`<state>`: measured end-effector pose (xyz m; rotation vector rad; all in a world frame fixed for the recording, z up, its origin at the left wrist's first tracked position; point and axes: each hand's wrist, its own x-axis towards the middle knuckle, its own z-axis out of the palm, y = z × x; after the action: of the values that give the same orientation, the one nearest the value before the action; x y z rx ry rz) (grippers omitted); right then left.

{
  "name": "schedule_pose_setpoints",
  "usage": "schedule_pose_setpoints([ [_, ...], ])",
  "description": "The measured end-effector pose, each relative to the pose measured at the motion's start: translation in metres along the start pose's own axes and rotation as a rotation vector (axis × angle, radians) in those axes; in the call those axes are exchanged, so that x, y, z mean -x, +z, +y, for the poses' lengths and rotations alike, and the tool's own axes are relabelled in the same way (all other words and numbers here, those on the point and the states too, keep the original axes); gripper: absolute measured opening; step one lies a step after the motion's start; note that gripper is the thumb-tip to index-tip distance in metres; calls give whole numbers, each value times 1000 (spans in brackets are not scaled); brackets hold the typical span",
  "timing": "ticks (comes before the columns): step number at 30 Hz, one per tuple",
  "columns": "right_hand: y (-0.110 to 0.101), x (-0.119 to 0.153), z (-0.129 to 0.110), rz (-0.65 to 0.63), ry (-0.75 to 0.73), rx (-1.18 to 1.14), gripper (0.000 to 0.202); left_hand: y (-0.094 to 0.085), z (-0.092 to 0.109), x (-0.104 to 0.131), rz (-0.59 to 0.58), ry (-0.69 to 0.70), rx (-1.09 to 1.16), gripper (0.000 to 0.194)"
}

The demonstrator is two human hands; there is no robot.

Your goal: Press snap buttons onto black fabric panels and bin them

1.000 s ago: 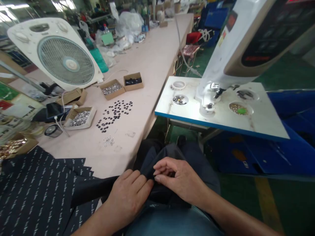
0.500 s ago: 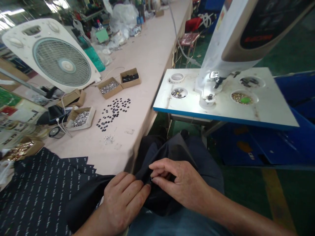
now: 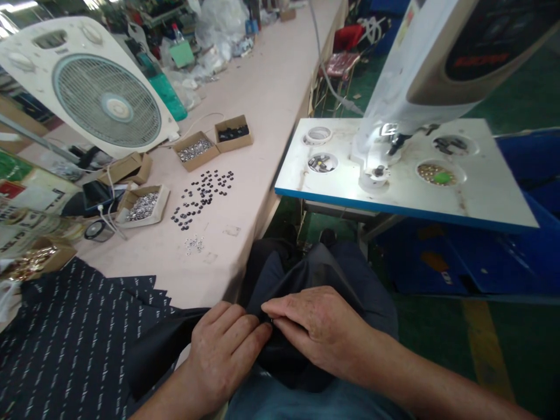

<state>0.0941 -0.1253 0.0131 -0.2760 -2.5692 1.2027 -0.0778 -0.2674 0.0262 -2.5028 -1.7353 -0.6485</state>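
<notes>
Black fabric (image 3: 291, 364) lies gathered over my lap and runs left onto the table. My left hand (image 3: 230, 347) is closed on a fold of it, thumb and fingers pressed together. My right hand (image 3: 312, 326) meets it at the same fold, its thumb and forefinger pinched. A small dark, shiny piece sits between the fingertips of both hands; the fingers hide most of it and I cannot tell its kind. To the left, a stack of black cloth panels with white lettering (image 3: 79, 344) covers the table corner.
On the table (image 3: 262, 76) lie scattered small black round pieces (image 3: 203, 195), tiny silvery bits (image 3: 195, 245) and cardboard boxes of metal parts (image 3: 144, 207). A box fan (image 3: 109, 108) stands behind them. At right is a white press machine (image 3: 385, 116) on a blue-edged board (image 3: 406, 204).
My right fingers have closed down over the fold, covering the small shiny piece that showed more before. My left hand has shifted slightly right. The view has tilted a little.
</notes>
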Motion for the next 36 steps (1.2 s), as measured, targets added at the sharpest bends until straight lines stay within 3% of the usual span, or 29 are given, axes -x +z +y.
schedule_pose_setpoints([
  [9, -21, 2, -9, -24, 63, -107, 36, 3, -4, -7, 8, -164, 149, 24],
  [14, -20, 3, -8, -90, 51, -75, 82, 10, -6, -7, -20, -327, 223, 35],
  [19, 1, -5, 6, -102, 128, -32, 58, 15, -9, -9, -107, -562, 388, 18],
  [24, 1, -13, 17, -151, 234, -322, 45, 10, -15, -20, -360, -853, 628, 4],
  [28, -4, -16, 22, -224, 325, -599, 49, 6, -21, -21, -487, -965, 932, 19],
  [36, -1, -14, 37, -294, 474, -918, 56, 13, -23, -17, -506, -1090, 1334, 33],
])
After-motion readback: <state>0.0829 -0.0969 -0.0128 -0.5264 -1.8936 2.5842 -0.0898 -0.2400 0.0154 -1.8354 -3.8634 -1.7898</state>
